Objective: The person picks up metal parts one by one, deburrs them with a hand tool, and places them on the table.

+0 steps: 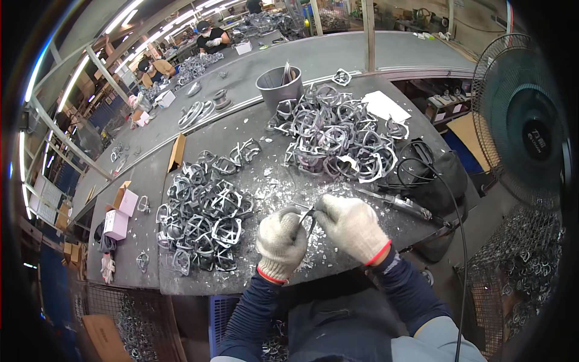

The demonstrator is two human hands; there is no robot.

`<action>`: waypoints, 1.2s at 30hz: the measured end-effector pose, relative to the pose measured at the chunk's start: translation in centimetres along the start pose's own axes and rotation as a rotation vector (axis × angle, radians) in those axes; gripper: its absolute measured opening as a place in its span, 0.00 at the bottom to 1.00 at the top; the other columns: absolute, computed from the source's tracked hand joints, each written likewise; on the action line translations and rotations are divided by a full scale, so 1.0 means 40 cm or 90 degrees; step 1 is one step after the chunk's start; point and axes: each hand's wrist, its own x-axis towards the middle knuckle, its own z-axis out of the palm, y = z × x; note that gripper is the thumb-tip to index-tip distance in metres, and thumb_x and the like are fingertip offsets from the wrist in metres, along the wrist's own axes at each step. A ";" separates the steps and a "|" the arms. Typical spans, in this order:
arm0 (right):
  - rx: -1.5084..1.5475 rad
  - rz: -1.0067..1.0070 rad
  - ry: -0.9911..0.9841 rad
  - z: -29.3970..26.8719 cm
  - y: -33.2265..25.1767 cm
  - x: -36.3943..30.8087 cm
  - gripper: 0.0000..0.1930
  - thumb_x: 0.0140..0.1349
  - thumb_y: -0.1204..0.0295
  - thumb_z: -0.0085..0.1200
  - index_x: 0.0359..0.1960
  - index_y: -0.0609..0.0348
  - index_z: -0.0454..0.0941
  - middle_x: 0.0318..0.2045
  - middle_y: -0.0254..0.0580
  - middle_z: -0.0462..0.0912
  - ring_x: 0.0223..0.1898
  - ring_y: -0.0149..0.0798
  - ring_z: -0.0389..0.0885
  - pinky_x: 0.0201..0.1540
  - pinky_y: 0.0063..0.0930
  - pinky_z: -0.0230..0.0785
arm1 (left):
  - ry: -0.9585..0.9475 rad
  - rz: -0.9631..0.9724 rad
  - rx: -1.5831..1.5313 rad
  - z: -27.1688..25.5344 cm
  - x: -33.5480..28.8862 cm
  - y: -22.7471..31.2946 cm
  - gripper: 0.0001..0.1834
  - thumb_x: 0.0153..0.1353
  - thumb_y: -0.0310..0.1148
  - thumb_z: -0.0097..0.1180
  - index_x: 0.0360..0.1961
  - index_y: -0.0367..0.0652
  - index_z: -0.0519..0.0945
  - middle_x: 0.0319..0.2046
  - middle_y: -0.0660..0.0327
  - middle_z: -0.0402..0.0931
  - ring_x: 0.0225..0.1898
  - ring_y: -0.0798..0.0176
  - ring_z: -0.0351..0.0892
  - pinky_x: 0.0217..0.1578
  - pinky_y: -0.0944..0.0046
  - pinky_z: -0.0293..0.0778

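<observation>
My left hand (280,242) and my right hand (354,228), both in off-white knit gloves with red cuff edges, meet over the near part of the dark table (253,274). Between them is a small grey metal casting (310,221), its frame mostly covered by the gloves. Both sets of fingers are closed on it. Left of my hands spreads a pile of open-framed grey metal castings (205,211). A taller heap of similar castings (332,136) rises beyond my right hand. Silvery flakes (265,190) litter the tabletop around my hands.
Right of my right hand lies a corded handheld power tool (401,204), its black cable (463,259) hanging past the table edge. A grey bin (278,87) and white sheet (386,107) flank the heap. A large fan (528,127) stands at right. Co-workers (211,39) sit far left.
</observation>
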 end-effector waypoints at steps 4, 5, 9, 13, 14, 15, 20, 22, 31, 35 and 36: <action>-0.014 0.002 0.033 0.029 -0.011 -0.028 0.09 0.74 0.63 0.64 0.40 0.52 0.82 0.29 0.50 0.87 0.33 0.58 0.90 0.36 0.52 0.80 | 0.122 -0.328 -0.002 0.001 -0.001 -0.064 0.06 0.64 0.18 0.55 0.38 0.40 0.80 0.32 0.57 0.84 0.24 0.59 0.84 0.28 0.59 0.84; -0.014 0.002 0.033 0.033 -0.007 -0.051 0.09 0.74 0.63 0.64 0.40 0.52 0.82 0.29 0.50 0.87 0.33 0.58 0.90 0.36 0.52 0.80 | 0.176 -0.544 -0.172 -0.020 0.001 -0.070 0.06 0.66 0.18 0.54 0.39 0.40 0.79 0.32 0.59 0.84 0.25 0.63 0.83 0.28 0.61 0.84; 0.041 0.047 0.042 0.057 0.000 -0.080 0.07 0.72 0.65 0.66 0.42 0.54 0.83 0.29 0.52 0.87 0.34 0.59 0.89 0.37 0.51 0.81 | 0.178 -0.480 -0.302 -0.022 -0.007 -0.096 0.07 0.68 0.19 0.52 0.44 0.38 0.79 0.34 0.63 0.84 0.30 0.72 0.80 0.30 0.68 0.77; 0.068 0.053 0.067 0.053 -0.004 -0.085 0.07 0.72 0.67 0.66 0.44 0.54 0.84 0.30 0.53 0.87 0.35 0.59 0.89 0.37 0.52 0.81 | 0.202 -0.557 -0.363 -0.014 -0.001 -0.041 0.06 0.66 0.20 0.54 0.42 0.38 0.81 0.35 0.61 0.87 0.28 0.74 0.76 0.30 0.68 0.72; 0.068 0.055 0.066 0.050 -0.010 -0.087 0.07 0.72 0.67 0.66 0.44 0.54 0.84 0.30 0.53 0.87 0.35 0.59 0.89 0.37 0.52 0.81 | 0.200 -0.545 -0.365 -0.016 -0.001 -0.035 0.06 0.66 0.20 0.54 0.41 0.38 0.81 0.35 0.61 0.88 0.28 0.74 0.76 0.30 0.68 0.72; 0.067 0.055 0.063 0.049 -0.015 -0.085 0.06 0.72 0.67 0.65 0.44 0.54 0.84 0.29 0.53 0.86 0.34 0.59 0.89 0.37 0.52 0.81 | 0.200 -0.547 -0.365 -0.016 -0.001 -0.031 0.06 0.66 0.20 0.54 0.41 0.38 0.81 0.35 0.61 0.88 0.28 0.74 0.76 0.30 0.68 0.72; 0.033 0.060 0.035 0.034 -0.025 -0.085 0.06 0.72 0.67 0.65 0.42 0.55 0.83 0.28 0.52 0.86 0.33 0.59 0.90 0.36 0.52 0.81 | 0.207 -0.523 -0.335 -0.019 0.006 0.005 0.04 0.66 0.20 0.56 0.39 0.39 0.80 0.35 0.60 0.87 0.31 0.72 0.80 0.29 0.69 0.74; -0.027 0.039 0.003 0.037 -0.029 -0.082 0.07 0.72 0.66 0.64 0.41 0.54 0.83 0.28 0.52 0.87 0.33 0.59 0.90 0.35 0.52 0.81 | 0.202 -0.424 -0.252 -0.023 -0.015 -0.007 0.03 0.66 0.20 0.57 0.39 0.38 0.81 0.35 0.60 0.87 0.28 0.71 0.78 0.28 0.65 0.76; 0.085 0.060 0.038 0.135 -0.008 -0.051 0.07 0.74 0.65 0.64 0.45 0.53 0.84 0.32 0.52 0.88 0.33 0.62 0.89 0.37 0.54 0.80 | 0.223 0.133 0.814 -0.027 -0.042 -0.260 0.11 0.65 0.26 0.65 0.47 0.36 0.81 0.32 0.51 0.84 0.30 0.50 0.86 0.33 0.53 0.84; 0.139 0.063 -0.009 0.087 0.029 -0.101 0.06 0.74 0.68 0.63 0.44 0.56 0.85 0.33 0.51 0.89 0.36 0.60 0.90 0.40 0.51 0.81 | 0.050 -0.223 0.544 -0.178 0.211 -0.323 0.21 0.65 0.42 0.74 0.43 0.40 0.77 0.31 0.52 0.82 0.30 0.48 0.86 0.33 0.46 0.83; 0.139 0.121 0.009 0.091 0.063 -0.116 0.06 0.73 0.68 0.63 0.45 0.57 0.86 0.34 0.52 0.89 0.38 0.59 0.91 0.41 0.49 0.82 | -0.027 -0.256 0.542 -0.177 0.245 -0.362 0.22 0.65 0.45 0.74 0.45 0.40 0.77 0.34 0.51 0.84 0.33 0.47 0.88 0.36 0.45 0.84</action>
